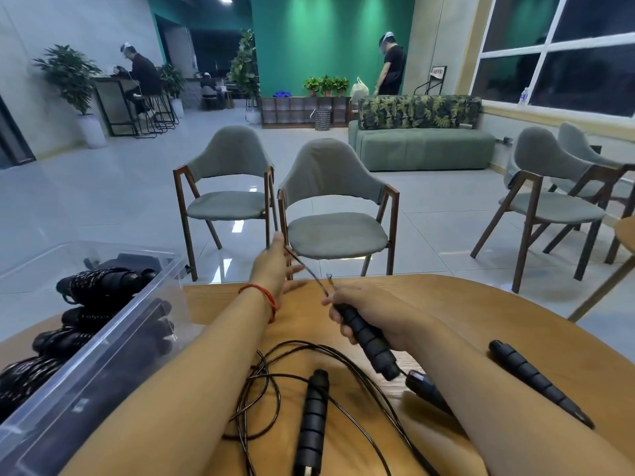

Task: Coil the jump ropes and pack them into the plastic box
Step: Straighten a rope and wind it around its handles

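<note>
Jump rope in work: thin black cord (311, 273), one end in a ribbed foam handle (374, 348).

- Right hand (372, 312): fingers curled round the upper part of that handle, lower end pointing to 5 o'clock over the bench (446, 300).
- Left hand (275, 269): at 10 o'clock from the right hand and past the bench edge, fingers straight and spread. A short taut run of cord crosses them. Whether the thumb pinches it I cannot tell.
- Rest of the cord: loose overlapping loops (271, 376) on the bench at 6 o'clock, between the forearms.
- A second handle (312, 417) lies among the loops. A third handle (536, 386) lies at 4 o'clock, beyond the right forearm. A fourth handle end (426, 389) shows partly under that forearm.
- Clear plastic box (103, 341): at 8 o'clock, holding several bundled ropes (99, 283).

Handling, judged:
- Cord looks light, thin and springy. It should hold a curve but tend to spring open and snag on its own loops.
- Foam grips look soft and non-slip, so the handle is the sound place to take hold.
- Best to let the cord slide through the other hand, forming even loops while keeping tension.
- Risk: the loose loops at 6 o'clock tangling as the cord is drawn up.
</note>
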A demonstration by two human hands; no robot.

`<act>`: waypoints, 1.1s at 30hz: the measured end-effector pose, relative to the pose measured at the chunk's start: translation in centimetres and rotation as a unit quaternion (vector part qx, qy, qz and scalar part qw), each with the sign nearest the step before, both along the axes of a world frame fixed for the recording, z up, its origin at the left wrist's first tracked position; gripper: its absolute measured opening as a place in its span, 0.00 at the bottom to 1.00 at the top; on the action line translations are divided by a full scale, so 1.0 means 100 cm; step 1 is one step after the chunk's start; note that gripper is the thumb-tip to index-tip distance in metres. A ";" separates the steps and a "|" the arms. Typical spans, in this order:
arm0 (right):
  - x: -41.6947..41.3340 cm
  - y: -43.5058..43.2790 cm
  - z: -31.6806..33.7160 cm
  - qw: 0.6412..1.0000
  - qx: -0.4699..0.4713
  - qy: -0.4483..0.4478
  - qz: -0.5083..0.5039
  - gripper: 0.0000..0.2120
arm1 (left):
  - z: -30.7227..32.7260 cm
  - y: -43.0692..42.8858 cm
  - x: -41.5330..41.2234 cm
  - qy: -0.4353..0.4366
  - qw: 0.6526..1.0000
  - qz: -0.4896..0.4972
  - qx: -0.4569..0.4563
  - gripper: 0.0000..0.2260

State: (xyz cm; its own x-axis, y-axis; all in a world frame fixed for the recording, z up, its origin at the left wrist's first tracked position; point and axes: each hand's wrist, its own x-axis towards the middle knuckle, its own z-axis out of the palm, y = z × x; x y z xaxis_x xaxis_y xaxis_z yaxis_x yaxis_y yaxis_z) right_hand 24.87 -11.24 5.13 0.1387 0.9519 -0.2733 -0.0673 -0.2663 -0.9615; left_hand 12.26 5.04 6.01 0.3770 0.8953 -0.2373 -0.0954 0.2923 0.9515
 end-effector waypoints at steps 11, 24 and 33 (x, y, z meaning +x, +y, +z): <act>0.006 0.006 -0.006 0.999 -0.008 -0.030 -0.018 0.15 | -0.009 -0.022 0.001 0.009 0.997 0.016 0.076 0.16; 0.014 0.032 -0.011 0.912 0.123 0.324 -0.220 0.12 | -0.048 -0.080 -0.012 0.047 0.925 -0.375 -0.043 0.24; 0.040 0.042 -0.041 0.865 0.218 0.323 -0.317 0.05 | -0.062 -0.052 -0.040 0.065 0.949 -0.309 -0.005 0.26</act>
